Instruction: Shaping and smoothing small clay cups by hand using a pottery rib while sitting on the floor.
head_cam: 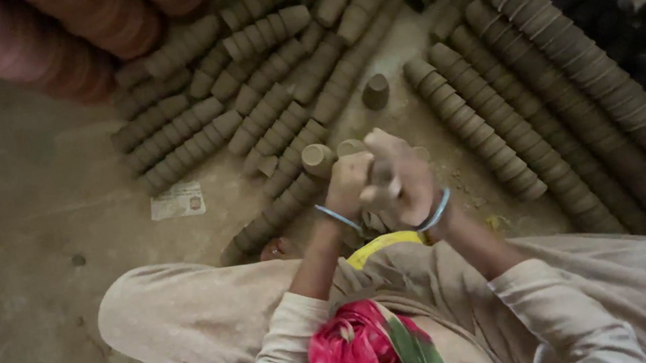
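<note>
Left hand [348,185] and right hand [404,184] pressed together, fingers clamped on small clay cups [381,173], nested cup rows [266,107] beyond

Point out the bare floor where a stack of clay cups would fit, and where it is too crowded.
Free: the wide bare floor on the left, bordered by the large reddish pots, the card and the knee. A narrower strip runs between the cup rows around the lone cup. Crowded: nested cup rows at centre, long rows at right, and around both hands.
</note>
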